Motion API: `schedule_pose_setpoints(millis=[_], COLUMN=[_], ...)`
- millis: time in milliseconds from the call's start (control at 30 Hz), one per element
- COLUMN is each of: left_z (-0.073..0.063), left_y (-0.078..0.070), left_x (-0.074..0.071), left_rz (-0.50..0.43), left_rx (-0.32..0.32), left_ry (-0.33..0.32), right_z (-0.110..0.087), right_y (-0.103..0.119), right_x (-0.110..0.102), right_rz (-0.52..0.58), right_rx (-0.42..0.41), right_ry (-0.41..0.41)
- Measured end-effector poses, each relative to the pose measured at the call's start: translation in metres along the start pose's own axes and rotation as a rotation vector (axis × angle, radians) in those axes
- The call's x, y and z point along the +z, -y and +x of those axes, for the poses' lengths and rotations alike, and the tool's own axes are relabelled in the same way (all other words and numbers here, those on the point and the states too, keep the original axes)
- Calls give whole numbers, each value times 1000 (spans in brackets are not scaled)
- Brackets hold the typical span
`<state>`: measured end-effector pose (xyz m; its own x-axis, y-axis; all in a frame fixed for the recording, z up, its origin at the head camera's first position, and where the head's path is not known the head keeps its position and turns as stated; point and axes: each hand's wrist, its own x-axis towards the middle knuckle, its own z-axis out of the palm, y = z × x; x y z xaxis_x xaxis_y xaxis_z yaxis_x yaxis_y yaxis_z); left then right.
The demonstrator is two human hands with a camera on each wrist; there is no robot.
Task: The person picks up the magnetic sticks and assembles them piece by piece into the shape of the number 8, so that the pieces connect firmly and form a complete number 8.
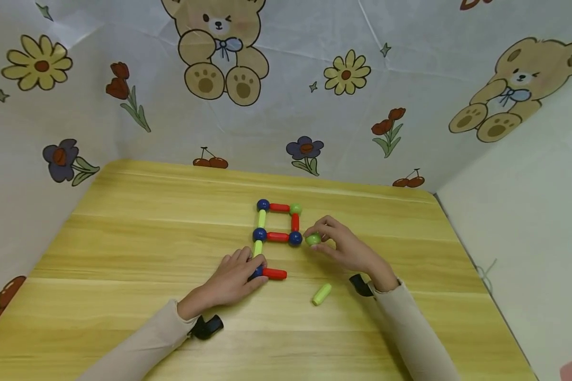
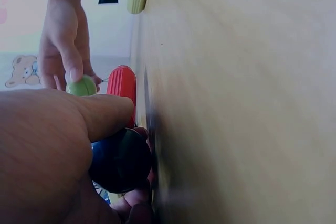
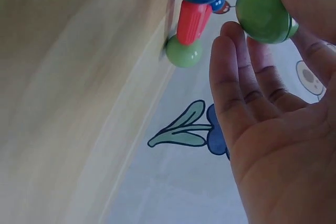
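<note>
On the table lies a flat figure of ball-and-rod building pieces: a square of red rods (image 1: 279,207) and a yellow-green rod (image 1: 261,219), with blue balls (image 1: 295,238) and one green ball (image 1: 295,209) at its corners. Another yellow-green rod runs from the square towards my left hand (image 1: 235,276). Thumb and fingers of that hand grip the lowest blue ball (image 2: 121,160), from which a red rod (image 1: 274,274) sticks out rightward. My right hand (image 1: 345,247) pinches a second green ball (image 3: 264,11), just right of the square's lower right blue ball and apart from it.
A loose yellow-green rod (image 1: 321,295) lies on the wooden table (image 1: 138,238) between the two forearms. Black wrist cameras (image 1: 207,327) sit under both sleeves. Behind the table hangs a white sheet (image 1: 286,116) printed with bears and flowers.
</note>
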<state>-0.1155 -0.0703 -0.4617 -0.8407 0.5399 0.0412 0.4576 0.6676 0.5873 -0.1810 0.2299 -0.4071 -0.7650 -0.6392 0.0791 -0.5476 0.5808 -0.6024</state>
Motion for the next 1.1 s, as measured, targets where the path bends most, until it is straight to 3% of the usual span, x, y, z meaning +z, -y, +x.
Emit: schedule_pose_setpoints(millis=[467,867,1100], left_z=[0,1,0], left_y=[1,1,1], left_x=[0,2,1], left_rz=[5,8,5], left_rx=[6,-1,-11], left_ry=[-3,-3,3], right_z=[-18,-14,-11], right_y=[12,20,23], right_x=[19,38,44], right_rz=[56,68,27], right_rx=[19,-9,-12], right_ry=[115,218,224])
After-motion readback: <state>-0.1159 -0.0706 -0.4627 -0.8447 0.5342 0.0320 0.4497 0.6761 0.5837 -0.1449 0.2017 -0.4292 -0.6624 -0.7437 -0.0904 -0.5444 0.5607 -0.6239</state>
